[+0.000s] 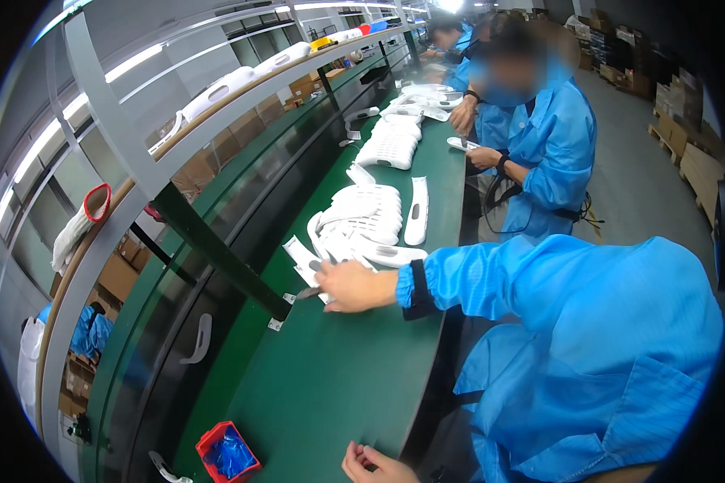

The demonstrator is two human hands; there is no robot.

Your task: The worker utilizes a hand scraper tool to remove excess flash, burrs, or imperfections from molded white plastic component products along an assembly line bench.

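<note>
Currently, the green counter [330, 374] is occupied toward the far side by stacked white parts [368, 211]. At near left, a red bin [214, 431] is filled with blue pieces [230, 453]. The left hand [376, 464] is held slack, half-open, at the near edge. By the right hand [350, 286], beside the nearest parts, a dark flat item [307, 293] is gripped.

Right hand [350, 286] touching white plastic parts [366, 211]
Green bench [330, 370] below it; red bin [247, 471] left of left hand [376, 467].

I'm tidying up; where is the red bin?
In the head view, the red bin is at lower left, left of the person's left hand.
</note>
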